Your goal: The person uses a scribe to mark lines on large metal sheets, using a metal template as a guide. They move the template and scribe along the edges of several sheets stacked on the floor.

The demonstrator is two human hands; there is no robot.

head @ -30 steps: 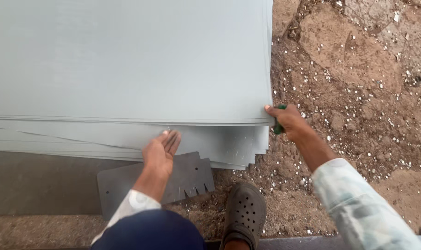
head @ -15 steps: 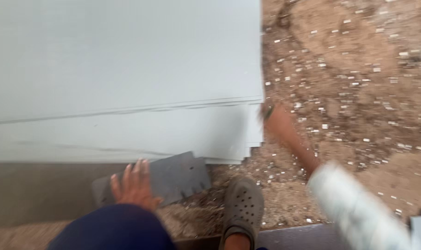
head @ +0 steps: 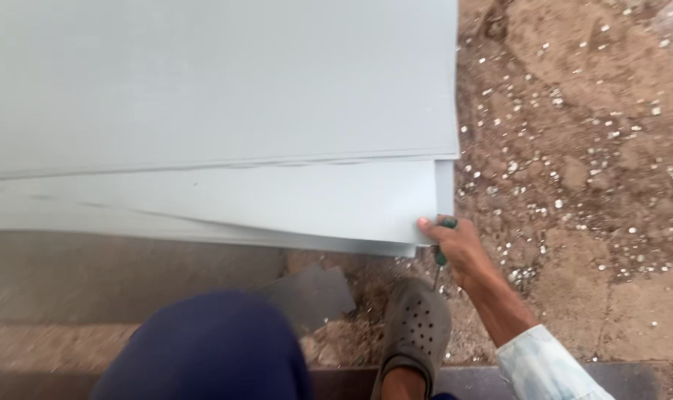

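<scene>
Sheets: we see a stack of large pale grey sheets (head: 203, 89) lying flat, their edges fanned so that each lower one shows a strip beyond the one above it; we judge the fanning lets a single sheet be picked out by its corner
Right hand: our right hand (head: 459, 248) sits at the near right corner of the stack, thumb on top of a lower sheet (head: 277, 200) and the rest of the hand beneath or beside its edge, pinching that corner
Tool: a green-handled tool (head: 443, 241) is tucked in the same hand, its handle crossing the palm and a thin shaft pointing down below the grip; we cannot tell its kind for sure; it seems kept there so the fingers stay free for the sheet
Left hand: not in view, so we cannot tell what it does
Below the grip: a grey perforated clog (head: 416, 330) stands on the ground just under the hand, close to the stack's edge, which we take as a braced stance
Left of the grip: a small dark grey offcut (head: 314, 292) lies on the ground beside the clog, partly hidden by a dark blue knee (head: 203, 348)
Right of the grip: bare brown soil (head: 588, 148) strewn with pale chips, apart from the stack
Sleeve: a light patterned sleeve (head: 544, 367) covers the forearm behind the grip
</scene>
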